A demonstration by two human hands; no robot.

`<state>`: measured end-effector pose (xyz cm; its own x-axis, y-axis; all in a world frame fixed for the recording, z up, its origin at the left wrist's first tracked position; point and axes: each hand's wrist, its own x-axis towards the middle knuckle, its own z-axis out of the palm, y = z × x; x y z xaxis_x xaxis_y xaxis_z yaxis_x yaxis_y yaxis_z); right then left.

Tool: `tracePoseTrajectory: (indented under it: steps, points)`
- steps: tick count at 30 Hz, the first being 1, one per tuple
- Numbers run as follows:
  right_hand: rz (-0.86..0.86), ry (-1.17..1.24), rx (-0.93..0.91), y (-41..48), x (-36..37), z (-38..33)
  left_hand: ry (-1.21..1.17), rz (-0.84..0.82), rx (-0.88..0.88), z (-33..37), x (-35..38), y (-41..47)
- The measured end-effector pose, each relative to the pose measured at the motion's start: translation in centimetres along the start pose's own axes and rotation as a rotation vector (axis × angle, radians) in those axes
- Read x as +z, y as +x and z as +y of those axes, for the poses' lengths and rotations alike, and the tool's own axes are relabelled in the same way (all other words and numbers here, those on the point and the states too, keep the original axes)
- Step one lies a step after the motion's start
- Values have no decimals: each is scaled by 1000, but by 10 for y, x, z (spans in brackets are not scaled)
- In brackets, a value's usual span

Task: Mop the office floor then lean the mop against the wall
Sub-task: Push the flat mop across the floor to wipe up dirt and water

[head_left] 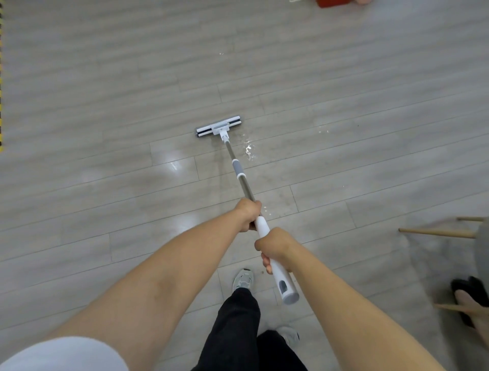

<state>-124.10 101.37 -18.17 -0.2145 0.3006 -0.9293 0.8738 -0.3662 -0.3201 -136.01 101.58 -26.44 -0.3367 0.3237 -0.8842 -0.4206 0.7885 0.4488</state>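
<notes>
A white mop with a metal pole (239, 173) stretches ahead of me over the grey plank floor (105, 92). Its flat white and black head (218, 127) lies on the floor in the middle of the view. My left hand (248, 215) grips the pole just above the white handle. Lower down, my right hand (274, 247) grips the white handle, whose grey end cap (290, 298) sticks out below it. Small water streaks (248, 151) glisten on the floor right of the mop head.
Wooden chair legs (436, 233) and another person's foot in a black shoe (468, 299) are at the right edge. A red object (333, 3) lies at the top edge. A yellow-black strip (1, 79) runs down the left edge. My own feet (243, 279) stand below the handle.
</notes>
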Motion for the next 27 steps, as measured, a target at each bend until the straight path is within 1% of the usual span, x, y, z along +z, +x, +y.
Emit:
tracePoseTrajectory:
  steps: [5,11,16,22,27]
  points:
    - [3,27,-8,14,8,20,-1,1,0,-15,6,7]
    - [-7,50,-55,0,11,81,29,14,7,-57,36,-17]
    - [-22,14,-48,-35,2,167,38,-5,-2,-121,88,-63]
    - [-40,0,-37,-112,-10,299,43,-21,5,-223,167,-150]
    - [-40,22,-27,-171,-9,394,27,-52,-5,-299,214,-216]
